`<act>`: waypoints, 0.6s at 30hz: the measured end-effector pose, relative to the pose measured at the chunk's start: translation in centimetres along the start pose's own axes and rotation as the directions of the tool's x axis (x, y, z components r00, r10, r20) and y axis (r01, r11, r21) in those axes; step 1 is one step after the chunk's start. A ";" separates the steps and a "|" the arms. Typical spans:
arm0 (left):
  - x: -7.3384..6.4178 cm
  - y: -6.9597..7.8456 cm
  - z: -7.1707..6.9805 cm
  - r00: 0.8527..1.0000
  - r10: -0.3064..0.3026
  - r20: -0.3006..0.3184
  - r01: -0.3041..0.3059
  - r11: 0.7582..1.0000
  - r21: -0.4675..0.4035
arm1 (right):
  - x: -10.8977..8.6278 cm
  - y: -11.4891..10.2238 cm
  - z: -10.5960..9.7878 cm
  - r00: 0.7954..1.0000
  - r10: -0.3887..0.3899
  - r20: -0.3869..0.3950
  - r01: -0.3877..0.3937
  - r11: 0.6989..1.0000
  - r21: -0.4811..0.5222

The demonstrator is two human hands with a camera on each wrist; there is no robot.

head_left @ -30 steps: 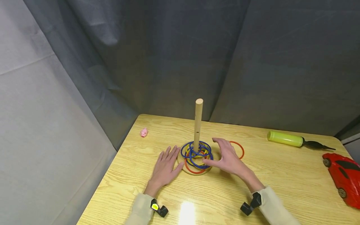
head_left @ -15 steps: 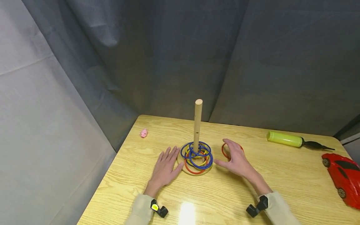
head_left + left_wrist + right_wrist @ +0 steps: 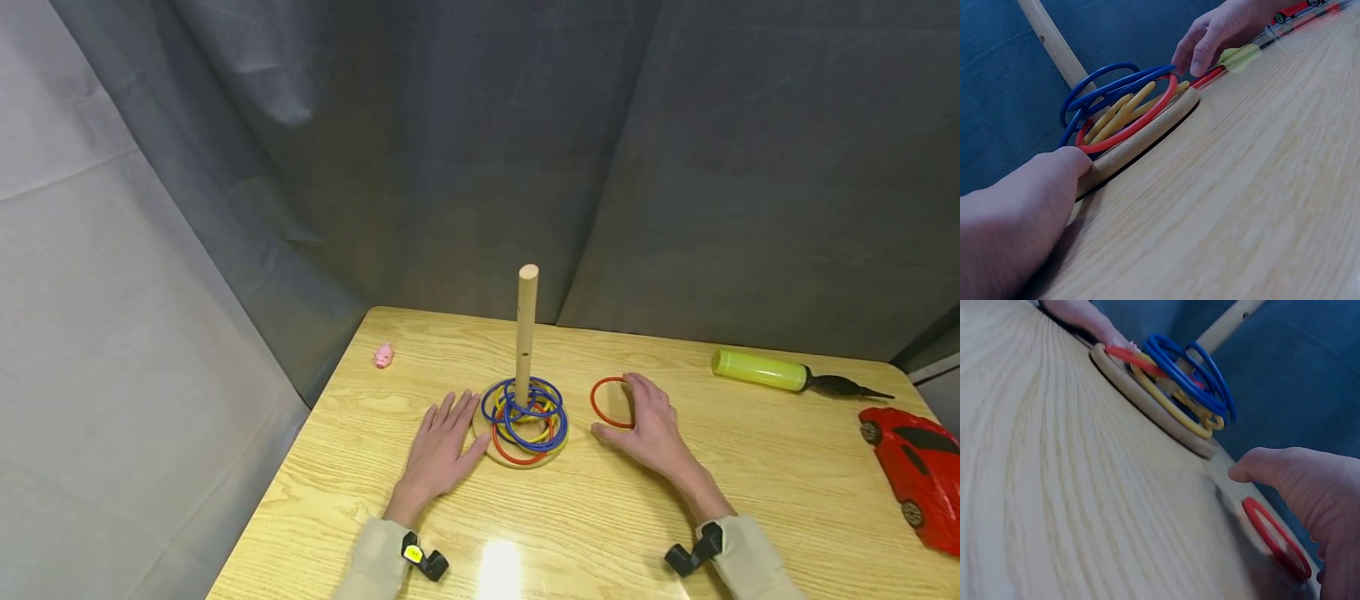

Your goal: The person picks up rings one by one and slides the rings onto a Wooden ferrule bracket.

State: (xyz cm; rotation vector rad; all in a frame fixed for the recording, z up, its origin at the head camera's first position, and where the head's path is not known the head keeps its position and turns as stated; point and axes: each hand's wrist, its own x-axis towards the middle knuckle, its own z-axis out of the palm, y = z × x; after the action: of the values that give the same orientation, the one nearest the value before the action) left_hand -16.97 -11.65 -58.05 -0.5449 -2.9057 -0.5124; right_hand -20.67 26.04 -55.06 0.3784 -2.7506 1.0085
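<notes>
A wooden peg (image 3: pixel 526 333) stands upright on a round wooden base (image 3: pixel 1154 136) on the table. Several blue rings (image 3: pixel 1179 378), yellow rings (image 3: pixel 1166 407) and a red ring (image 3: pixel 1132 130) lie in a loose, tilted heap around its foot. My left hand (image 3: pixel 440 454) lies palm down at the left of the base, fingers straight, thumb touching the rim. To the right of the base, one loose red ring (image 3: pixel 592 398) lies on the table. My right hand (image 3: pixel 651 425) is over this ring's right side, thumb and fingers spread apart; its fingertips' contact with the ring is unclear.
A small pink pig (image 3: pixel 384 355) sits near the table's far left corner. At the far right lie a yellow-green hand pump (image 3: pixel 761 370) with a black nozzle and a red car-shaped object (image 3: pixel 918 479). A dark curtain (image 3: pixel 450 167) hangs behind the table (image 3: pixel 547 533).
My right hand has moved right, from over the base's edge to the loose red ring, which now shows on its left. My left hand, the peg and the heaped rings have stayed put.
</notes>
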 end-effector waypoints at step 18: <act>0.0 -0.1 0.1 1.000 0.006 -0.014 -0.006 1.000 0.011 | -0.1 2.3 0.6 0.993 0.087 -0.084 -0.097 0.987 -0.129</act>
State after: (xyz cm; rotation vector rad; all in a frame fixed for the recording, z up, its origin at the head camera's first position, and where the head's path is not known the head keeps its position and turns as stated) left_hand -17.06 -11.67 -58.18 -0.5468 -2.8913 -0.4969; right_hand -21.32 27.39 -56.94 0.1887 -2.7666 0.8355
